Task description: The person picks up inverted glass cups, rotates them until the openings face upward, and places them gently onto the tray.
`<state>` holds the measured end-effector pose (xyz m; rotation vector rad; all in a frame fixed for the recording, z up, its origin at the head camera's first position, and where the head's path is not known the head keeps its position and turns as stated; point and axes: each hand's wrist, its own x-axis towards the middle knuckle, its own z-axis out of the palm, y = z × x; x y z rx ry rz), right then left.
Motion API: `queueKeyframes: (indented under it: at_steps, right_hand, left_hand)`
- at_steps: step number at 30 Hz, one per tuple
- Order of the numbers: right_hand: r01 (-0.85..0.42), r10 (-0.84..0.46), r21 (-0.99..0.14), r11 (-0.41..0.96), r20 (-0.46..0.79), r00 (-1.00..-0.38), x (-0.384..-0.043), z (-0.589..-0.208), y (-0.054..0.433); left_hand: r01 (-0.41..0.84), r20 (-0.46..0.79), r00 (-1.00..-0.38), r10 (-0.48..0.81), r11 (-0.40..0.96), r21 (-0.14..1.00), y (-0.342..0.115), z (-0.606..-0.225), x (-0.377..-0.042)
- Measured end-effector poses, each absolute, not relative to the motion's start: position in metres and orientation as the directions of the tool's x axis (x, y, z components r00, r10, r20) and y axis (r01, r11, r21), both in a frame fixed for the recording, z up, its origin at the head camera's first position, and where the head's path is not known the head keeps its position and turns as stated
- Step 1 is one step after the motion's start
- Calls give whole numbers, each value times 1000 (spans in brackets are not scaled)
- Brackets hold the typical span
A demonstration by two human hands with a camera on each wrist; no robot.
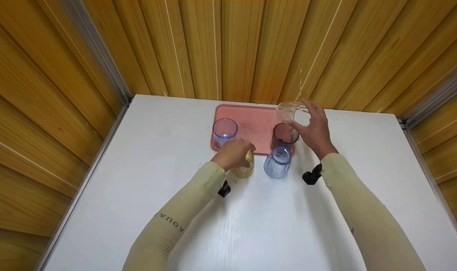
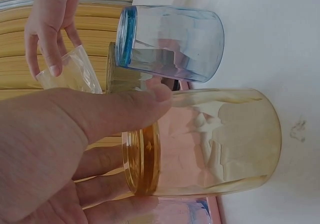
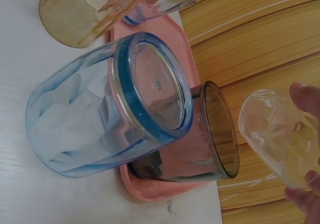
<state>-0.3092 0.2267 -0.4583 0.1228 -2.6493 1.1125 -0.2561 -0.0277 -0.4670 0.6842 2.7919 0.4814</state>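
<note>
My right hand (image 1: 316, 130) holds a clear glass (image 1: 285, 112) tilted in the air over the back right of the pink tray (image 1: 256, 124), thumb on one side and fingers on the other. With my left hand (image 1: 234, 153) I grip an amber glass (image 2: 220, 144) near its thick base; it stands upside down on the table before the tray. To its right a blue glass (image 3: 100, 109) also stands upside down. On the tray are a smoky dark glass (image 3: 215, 134), front right, and a purple-blue glass (image 1: 225, 130), front left, both mouth up.
The white table (image 1: 236, 226) is bounded at the back by a yellow wood-look panel wall (image 1: 238, 52), close behind the tray. Side panels (image 1: 36, 94) stand at left and right. The blue glass is close against the tray's front edge.
</note>
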Motion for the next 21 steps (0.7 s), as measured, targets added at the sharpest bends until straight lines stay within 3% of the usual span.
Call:
queueKeyframes:
  at_steps: [21]
  right_hand:
    - [-164,-7,-655,738,236,-972,-317,-456,224]
  left_hand:
    - [415,-139,-860,491,831,369,-29,-467,-257]
